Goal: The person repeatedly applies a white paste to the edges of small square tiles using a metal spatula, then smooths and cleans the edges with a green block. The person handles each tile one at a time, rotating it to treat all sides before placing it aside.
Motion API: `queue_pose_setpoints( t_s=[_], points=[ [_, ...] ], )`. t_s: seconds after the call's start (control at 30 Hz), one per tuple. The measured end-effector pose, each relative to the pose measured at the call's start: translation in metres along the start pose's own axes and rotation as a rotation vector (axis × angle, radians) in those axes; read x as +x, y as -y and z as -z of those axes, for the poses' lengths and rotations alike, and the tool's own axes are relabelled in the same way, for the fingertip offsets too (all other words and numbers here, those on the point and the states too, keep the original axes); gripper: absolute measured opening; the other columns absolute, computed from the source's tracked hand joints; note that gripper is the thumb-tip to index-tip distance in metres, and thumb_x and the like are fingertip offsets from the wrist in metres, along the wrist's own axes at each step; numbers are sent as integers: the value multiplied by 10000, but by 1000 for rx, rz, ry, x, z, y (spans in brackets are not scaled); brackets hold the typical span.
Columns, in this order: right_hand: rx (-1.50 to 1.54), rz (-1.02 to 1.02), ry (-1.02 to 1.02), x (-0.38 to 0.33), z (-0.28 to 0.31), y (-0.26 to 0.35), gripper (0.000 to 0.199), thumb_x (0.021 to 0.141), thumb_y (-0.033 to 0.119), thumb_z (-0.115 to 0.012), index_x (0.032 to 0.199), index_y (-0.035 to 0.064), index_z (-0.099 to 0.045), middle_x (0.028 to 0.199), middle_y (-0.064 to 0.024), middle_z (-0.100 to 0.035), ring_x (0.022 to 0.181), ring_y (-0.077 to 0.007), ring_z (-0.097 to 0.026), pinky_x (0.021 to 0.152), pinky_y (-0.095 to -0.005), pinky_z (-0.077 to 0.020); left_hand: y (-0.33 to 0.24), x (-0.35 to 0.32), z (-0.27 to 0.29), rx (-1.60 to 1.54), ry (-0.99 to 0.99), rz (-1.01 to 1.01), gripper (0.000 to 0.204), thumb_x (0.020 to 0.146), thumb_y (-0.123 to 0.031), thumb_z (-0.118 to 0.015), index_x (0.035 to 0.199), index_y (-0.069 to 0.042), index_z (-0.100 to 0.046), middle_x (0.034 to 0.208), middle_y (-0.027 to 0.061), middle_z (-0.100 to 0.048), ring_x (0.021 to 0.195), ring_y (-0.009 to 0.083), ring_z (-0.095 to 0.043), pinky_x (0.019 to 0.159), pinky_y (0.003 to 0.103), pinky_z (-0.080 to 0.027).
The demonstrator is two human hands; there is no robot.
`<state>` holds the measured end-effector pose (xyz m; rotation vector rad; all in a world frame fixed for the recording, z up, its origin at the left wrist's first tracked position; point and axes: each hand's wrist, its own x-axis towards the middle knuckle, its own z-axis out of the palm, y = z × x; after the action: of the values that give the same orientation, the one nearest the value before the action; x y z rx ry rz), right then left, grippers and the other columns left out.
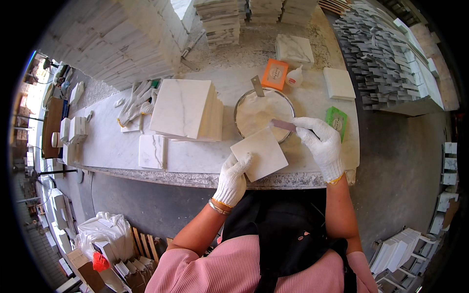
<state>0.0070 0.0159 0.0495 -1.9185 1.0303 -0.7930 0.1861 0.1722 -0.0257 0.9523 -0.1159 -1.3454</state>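
In my gloved left hand (231, 179) is a square white marble tile (260, 155), gripped at its left edge and held above the near side of the bench. My gloved right hand (321, 141) pinches a flat brownish strip (283, 125), which looks like a sanding stone. The strip's far end lies over a round, metal-rimmed dish (238, 115) holding pale, cream-coloured material. A small metal scraper blade (257, 86) rests across the dish's far rim. The strip and the tile are close together; I cannot tell whether they touch.
A tile stack (181, 108) stands left of the dish, beside spare gloves (134, 104). An orange box (275, 74), a small white bottle (294, 76) and a green box (336, 122) lie around the dish. Tall tile stacks (112, 39) rise at the back left.
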Motion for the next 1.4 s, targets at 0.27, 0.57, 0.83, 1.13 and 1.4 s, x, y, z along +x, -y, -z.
queue_pose_setpoints(
  t_s=[0.27,0.57,0.83,1.13,1.4],
  points=[
    [252,-258,3,-3,1,3,207,930,66,-681,1126,24,-734,906,-45,-722,776,-93,-650,672,-233,-523,3,1,3,-18,7,-7,412,968,-130,-650,1328,41,-546,1226,83,-643,1111,159,-596,994,307,-456],
    [338,-431,51,-7,-1,9,231,933,101,-664,1135,11,-728,840,-32,-691,690,-62,-591,610,-210,-479,0,0,0,9,20,-17,424,977,-126,-636,1353,37,-528,1241,80,-635,1119,163,-595,999,315,-461],
    [279,-426,40,-8,9,15,212,939,101,-651,1109,7,-737,847,-24,-689,736,-59,-611,618,-218,-483,2,0,3,1,30,-17,421,984,-121,-627,1361,34,-521,1242,77,-631,1124,166,-596,1006,321,-462],
    [-394,-2,77,22,-1,-22,213,936,146,-640,1093,37,-735,882,-89,-722,830,-205,-698,732,-301,-535,-3,0,-4,-14,2,1,421,963,-109,-652,1340,42,-542,1244,81,-646,1123,155,-594,1003,305,-451],
    [-399,-74,49,63,8,-6,295,892,269,-682,1133,100,-696,1094,-108,-687,953,-267,-683,824,-379,-533,0,0,3,25,22,15,488,947,-140,-663,1375,34,-505,1267,85,-618,1140,181,-586,1003,334,-468]
  ],
)
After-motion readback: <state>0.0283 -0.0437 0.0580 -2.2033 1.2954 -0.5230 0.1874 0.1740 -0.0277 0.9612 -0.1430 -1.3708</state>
